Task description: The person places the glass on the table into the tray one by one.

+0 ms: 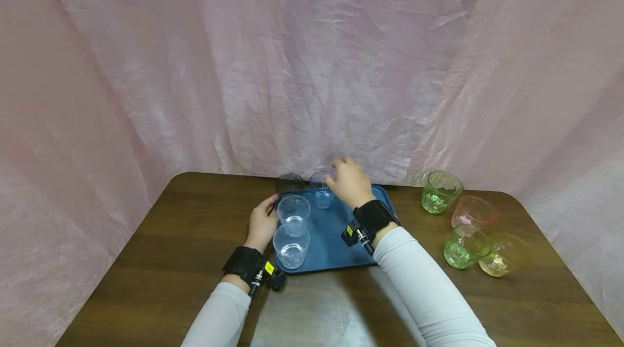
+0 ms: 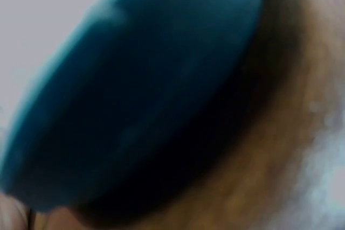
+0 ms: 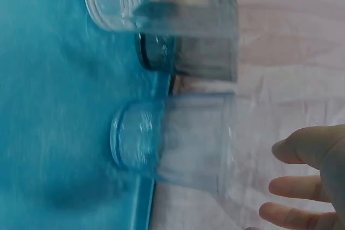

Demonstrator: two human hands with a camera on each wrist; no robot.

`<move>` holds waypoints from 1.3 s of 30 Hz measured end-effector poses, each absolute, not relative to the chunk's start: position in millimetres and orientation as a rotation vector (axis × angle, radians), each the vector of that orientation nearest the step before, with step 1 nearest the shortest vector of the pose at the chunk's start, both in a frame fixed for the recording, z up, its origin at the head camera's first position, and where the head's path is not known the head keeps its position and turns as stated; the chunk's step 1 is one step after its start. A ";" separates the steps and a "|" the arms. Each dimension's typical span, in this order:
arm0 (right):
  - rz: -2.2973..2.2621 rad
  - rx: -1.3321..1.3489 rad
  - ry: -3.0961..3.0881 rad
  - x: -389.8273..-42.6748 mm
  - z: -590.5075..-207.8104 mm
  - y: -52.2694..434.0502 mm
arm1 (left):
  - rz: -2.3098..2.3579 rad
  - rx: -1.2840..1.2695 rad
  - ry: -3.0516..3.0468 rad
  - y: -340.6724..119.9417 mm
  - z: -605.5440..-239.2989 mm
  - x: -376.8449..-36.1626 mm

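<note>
Left forearm, white sleeve w/ black wrist strap, comes in from bottom-left. Left hand (image 1: 262,223) sits at the left edge of the blue tray (image 1: 336,239), fingers curled against the rim, thumb side up; whether the fingers actually clamp the rim can't be told from the head view. Left wrist view is blurred: just the tray's blue edge (image 2: 135,95) over the brown table (image 2: 280,149).

On the tray, left column: near clear cup (image 1: 291,246) at the front-left corner, second clear cup (image 1: 293,210) just behind it, both upright, right beside the left hand. Dark smoky cup (image 1: 290,182) at the far-left corner; can't tell if it's on the tray or just behind it.

Far clear cup (image 1: 322,189) stands upright at the tray's back edge. Right hand (image 1: 348,183) is at its rim from the right, wrist bent, forearm angling in from bottom-right. Right wrist view: fingers (image 3: 302,187) spread apart and fairly straight, next to the cup's mouth (image 3: 178,141), not wrapped round it; a gap shows btw. fingertips and cup wall.

Right of the tray, on the table (image 1: 146,260), well apart from both hands: green cup (image 1: 440,191), pink cup (image 1: 472,211), second green cup (image 1: 465,246), yellow cup (image 1: 502,254), clustered together.
</note>
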State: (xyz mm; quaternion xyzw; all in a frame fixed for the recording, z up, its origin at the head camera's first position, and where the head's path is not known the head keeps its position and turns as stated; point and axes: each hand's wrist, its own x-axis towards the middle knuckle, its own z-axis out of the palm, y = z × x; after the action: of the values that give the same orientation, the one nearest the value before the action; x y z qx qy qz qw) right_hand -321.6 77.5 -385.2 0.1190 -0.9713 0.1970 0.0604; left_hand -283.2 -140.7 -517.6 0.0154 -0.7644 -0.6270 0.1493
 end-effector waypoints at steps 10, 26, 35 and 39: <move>0.604 0.220 -2.877 -323.5 -369.9 142.3 | -1.841 0.111 -2.249 -140.3 -521.6 -288.6; 0.576 0.006 -2.852 -304.9 -348.1 271.4 | -1.847 0.116 -2.246 -144.9 -525.7 -293.8; 0.581 -0.072 -2.934 -291.3 -365.4 326.1 | -1.863 0.138 -2.265 -146.0 -527.0 -293.2; 0.563 -0.077 -2.996 -288.8 -373.1 339.1 | -1.854 0.127 -2.260 -145.1 -526.3 -293.7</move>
State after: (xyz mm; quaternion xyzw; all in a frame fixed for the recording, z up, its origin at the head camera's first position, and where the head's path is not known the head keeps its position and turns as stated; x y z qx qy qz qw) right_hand -288.8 339.1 -373.1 -0.0254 -0.9815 0.1843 0.0459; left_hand -293.7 -145.1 -526.3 0.0432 -0.7679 -0.6299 0.1077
